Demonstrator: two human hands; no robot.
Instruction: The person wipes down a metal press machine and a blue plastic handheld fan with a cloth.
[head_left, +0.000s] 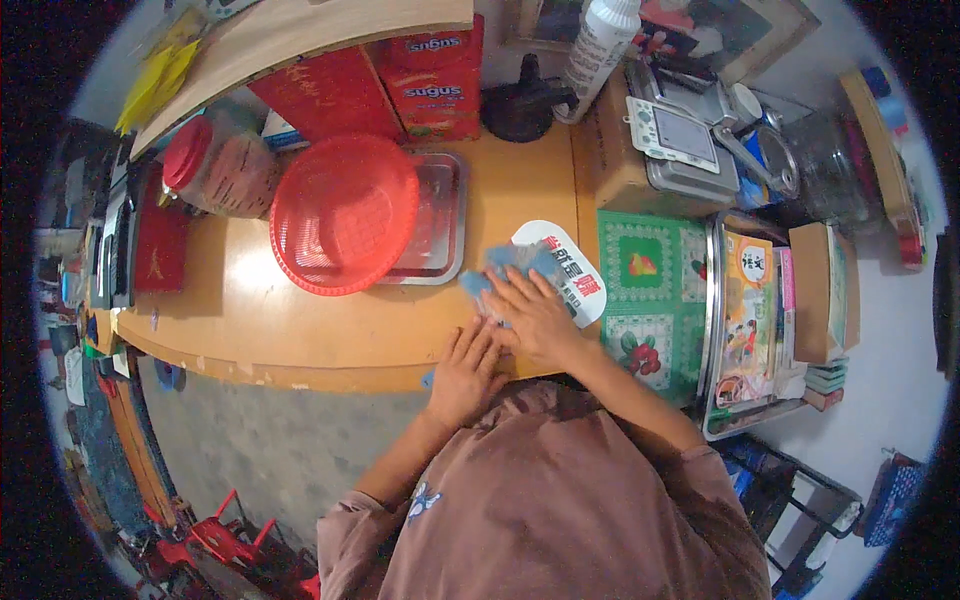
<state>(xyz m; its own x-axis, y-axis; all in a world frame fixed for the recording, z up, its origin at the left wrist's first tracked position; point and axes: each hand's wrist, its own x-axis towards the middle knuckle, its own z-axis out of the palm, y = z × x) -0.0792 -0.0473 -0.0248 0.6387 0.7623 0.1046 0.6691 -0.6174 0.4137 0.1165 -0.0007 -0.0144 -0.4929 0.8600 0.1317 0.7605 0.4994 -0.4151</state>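
My right hand (535,318) lies with its fingers stretched out and apart on a crumpled blue cloth (510,257), which overlaps the edge of a white, rounded flat board (566,262) with red and black print. Beside it, to the lower left, my left hand (465,375) is open, fingers spread, its fingertips close to the right hand at the desk's front edge. Whether the two hands touch is hard to make out. A small blue scrap (428,380) shows by the left hand. The cloth is slightly blurred.
On the wooden desk (230,335), a red plastic basket (345,215) rests partly over a metal tray (440,220). A red-lidded jar (225,165) and red boxes (430,90) stand behind. To the right are a green patterned cloth (640,260) and a tray of books (748,310).
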